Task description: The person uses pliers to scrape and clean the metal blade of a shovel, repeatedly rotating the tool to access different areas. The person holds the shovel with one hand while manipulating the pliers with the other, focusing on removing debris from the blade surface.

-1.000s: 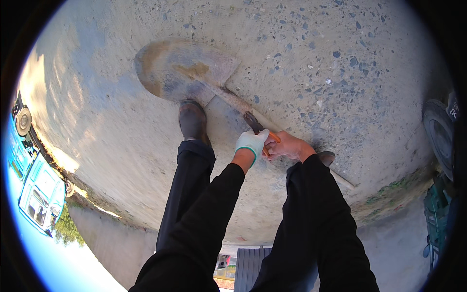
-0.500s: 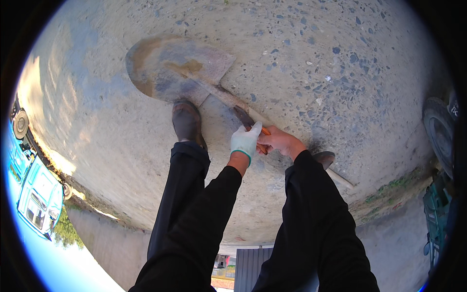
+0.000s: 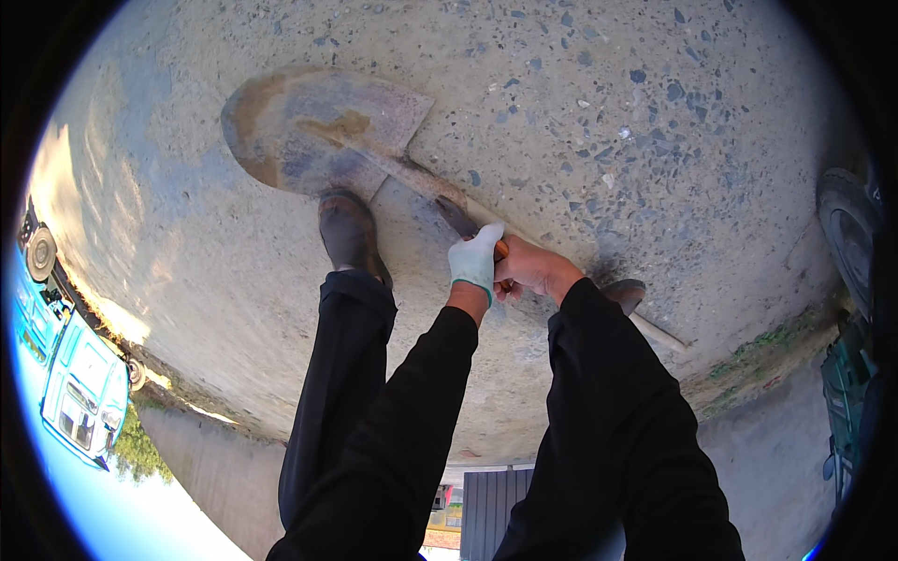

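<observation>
A shovel with a rusty, worn metal blade [image 3: 313,131] lies low over the concrete ground [image 3: 608,112], its wooden handle [image 3: 655,332] running down to the right. My left hand [image 3: 475,257], in a white glove with a green cuff, grips the handle near its middle. My right hand [image 3: 528,271], bare, holds the handle just behind the left. My left shoe [image 3: 346,229] stands right below the blade; the toe of my right shoe [image 3: 625,292] shows beside the handle. Black sleeves and trousers cover my arms and legs.
A strip of grass and weeds [image 3: 758,351] borders the concrete at lower right. A tyre [image 3: 851,234] and a green machine [image 3: 847,393] sit at the right rim. A light blue vehicle [image 3: 79,393] stands at the far left.
The shovel blade and both hands have shifted a little up and to the left across the concrete. Both hands kept their hold on the handle.
</observation>
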`<state>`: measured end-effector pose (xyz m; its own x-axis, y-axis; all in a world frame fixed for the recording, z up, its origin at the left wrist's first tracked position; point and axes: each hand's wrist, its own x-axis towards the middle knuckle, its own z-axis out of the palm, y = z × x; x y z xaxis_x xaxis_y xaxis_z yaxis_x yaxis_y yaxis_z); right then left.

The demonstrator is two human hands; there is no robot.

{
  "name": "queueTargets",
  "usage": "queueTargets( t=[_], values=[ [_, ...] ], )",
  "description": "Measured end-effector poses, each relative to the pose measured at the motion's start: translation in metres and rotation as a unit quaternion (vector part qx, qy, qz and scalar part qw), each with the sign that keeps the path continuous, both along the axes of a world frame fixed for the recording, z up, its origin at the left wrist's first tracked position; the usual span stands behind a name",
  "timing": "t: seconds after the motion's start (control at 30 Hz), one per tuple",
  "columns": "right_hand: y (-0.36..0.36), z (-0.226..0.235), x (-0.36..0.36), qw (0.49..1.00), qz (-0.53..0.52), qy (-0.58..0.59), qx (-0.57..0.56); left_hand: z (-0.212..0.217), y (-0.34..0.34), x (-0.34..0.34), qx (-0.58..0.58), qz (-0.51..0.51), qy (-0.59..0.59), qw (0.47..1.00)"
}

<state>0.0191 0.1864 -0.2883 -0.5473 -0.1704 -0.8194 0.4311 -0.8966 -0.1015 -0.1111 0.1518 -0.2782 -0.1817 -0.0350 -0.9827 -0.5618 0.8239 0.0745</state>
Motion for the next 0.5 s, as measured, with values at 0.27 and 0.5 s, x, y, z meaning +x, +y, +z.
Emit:
queueTargets(
  t=[0.27,0.5],
  values=[
    [-0.001,0.009,-0.001,0.999,-0.03,-0.033,-0.013,0.007,0.008,0.002,-0.022,0.0,0.014,1.0],
    [0.001,0.022,-0.005,0.994,-0.076,-0.069,-0.028,0.003,0.003,0.001,-0.028,-0.007,0.019,0.999]
  ],
)
